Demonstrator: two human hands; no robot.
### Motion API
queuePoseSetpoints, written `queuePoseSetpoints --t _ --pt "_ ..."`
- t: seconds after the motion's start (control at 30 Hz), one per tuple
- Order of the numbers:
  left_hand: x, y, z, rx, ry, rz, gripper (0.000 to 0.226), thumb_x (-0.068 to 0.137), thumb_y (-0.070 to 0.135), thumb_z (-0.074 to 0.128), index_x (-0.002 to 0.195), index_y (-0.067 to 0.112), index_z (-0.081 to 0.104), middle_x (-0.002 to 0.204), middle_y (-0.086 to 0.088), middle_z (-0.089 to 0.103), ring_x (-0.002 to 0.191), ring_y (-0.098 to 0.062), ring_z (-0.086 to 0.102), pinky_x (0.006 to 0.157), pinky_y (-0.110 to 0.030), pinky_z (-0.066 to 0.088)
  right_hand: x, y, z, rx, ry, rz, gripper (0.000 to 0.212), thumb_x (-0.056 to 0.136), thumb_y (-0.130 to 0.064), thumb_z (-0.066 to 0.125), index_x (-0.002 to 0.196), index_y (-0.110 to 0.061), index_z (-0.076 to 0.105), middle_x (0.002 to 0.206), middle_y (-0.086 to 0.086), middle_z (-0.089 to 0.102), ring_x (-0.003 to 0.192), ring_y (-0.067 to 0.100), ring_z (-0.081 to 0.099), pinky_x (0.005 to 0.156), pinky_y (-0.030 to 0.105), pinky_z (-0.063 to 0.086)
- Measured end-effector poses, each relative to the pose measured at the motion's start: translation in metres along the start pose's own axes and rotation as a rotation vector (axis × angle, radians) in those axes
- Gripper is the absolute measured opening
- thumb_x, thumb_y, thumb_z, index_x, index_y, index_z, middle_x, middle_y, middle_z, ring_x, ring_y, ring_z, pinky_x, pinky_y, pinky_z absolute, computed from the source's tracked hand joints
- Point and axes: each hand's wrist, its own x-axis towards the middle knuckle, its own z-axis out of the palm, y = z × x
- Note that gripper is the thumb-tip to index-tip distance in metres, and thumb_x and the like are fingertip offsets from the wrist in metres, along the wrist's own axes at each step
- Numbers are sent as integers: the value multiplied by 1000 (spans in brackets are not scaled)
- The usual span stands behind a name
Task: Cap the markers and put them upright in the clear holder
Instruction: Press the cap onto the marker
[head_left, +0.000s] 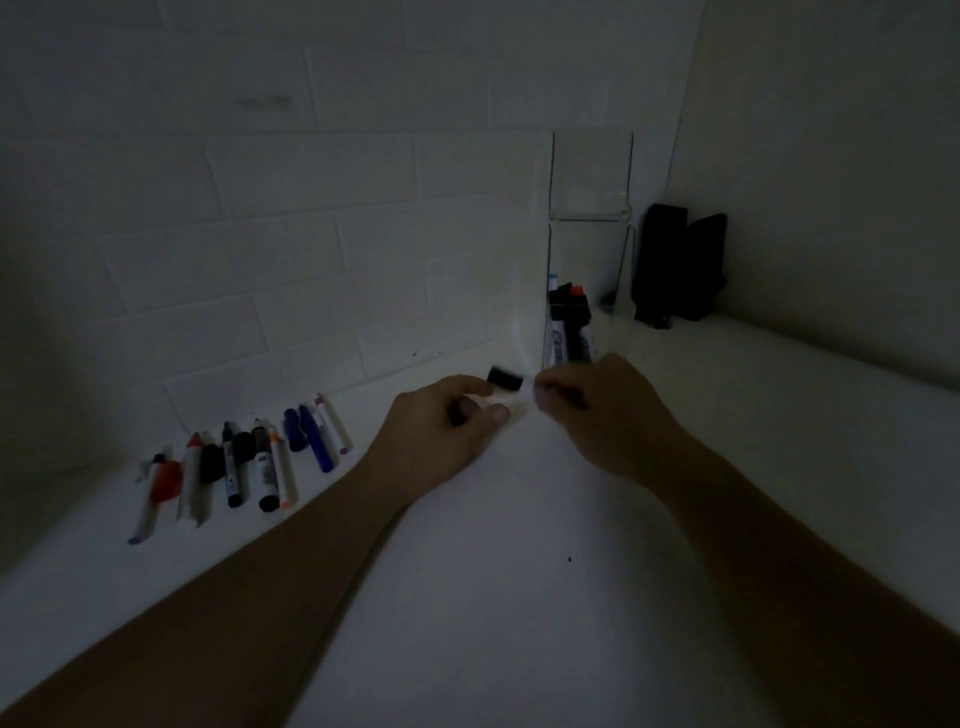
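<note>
Lighting was poor and the centre of the view blurred. The step in hand appeared to be capping: the left hand (447, 415) pinched a black cap (505, 378) between thumb and forefinger, and the right hand (597, 405), fingers curled, held what seemed a white marker (519, 402) whose body was barely distinguishable from the tabletop (519, 571). Both hands were close together above the tabletop, just in front of the clear holder (587, 291), which stood against the tiled wall (260, 234) near the far right corner. Several capped markers (569, 322) already stood upright inside it. A row of loose markers (244, 462) lay along the far edge toward the left, well apart from the holder. In my judgement, the next move called for aligning cap and tip, pressing them home, then lifting the marker over the holder's rim. A dark object (675, 265) stood beside the holder toward the corner, leaving tight room there; the near side of the tabletop offered open room for approach.
</note>
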Motion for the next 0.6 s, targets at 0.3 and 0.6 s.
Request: queuePoseSetpoints --t 0.3,0.6 --pt "-3 0 12 248 -101 280 25 90 48 59 92 28 73 84 11 67 79 -3 59 81 -28 52 44 -9 -99 354 642 132 10 97 -24 62 101 -15 62 73 -13 54 61 -23 52 54 -2 36" --pt "-7 -2 15 316 -90 403 21 90 39 56 95 25 71 83 5 61 80 -11 56 81 -32 51 59 22 -70 -134 255 55 52 99 -24 54 145 -30 29 74 2 62 57 16 58 49 32 49"
